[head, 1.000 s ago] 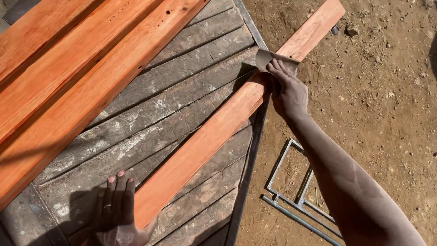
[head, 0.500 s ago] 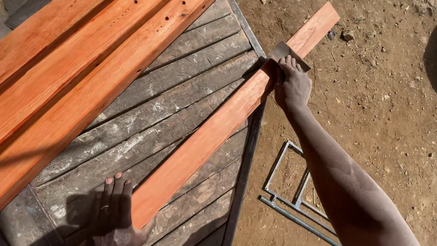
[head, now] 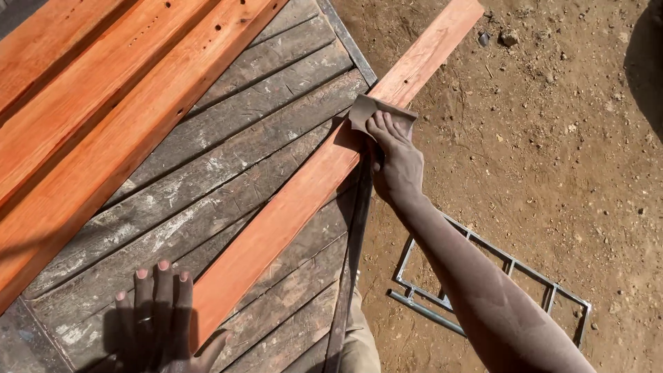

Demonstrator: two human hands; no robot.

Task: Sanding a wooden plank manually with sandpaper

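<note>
— Head view: which step?
— Sanding. Right hand (head: 395,155) presses sandpaper (head: 369,110) flat on the plank (head: 304,190); left hand (head: 160,314), open, steadies its near end on the table (head: 207,173).
— Next?
— Probably even strokes along the grain.

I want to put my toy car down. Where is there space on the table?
On the grey table top, bare boards lie between the stacked orange planks and the plank being sanded. Another patch lies below that plank, beside the left hand. The planks' corner is crowded.
</note>
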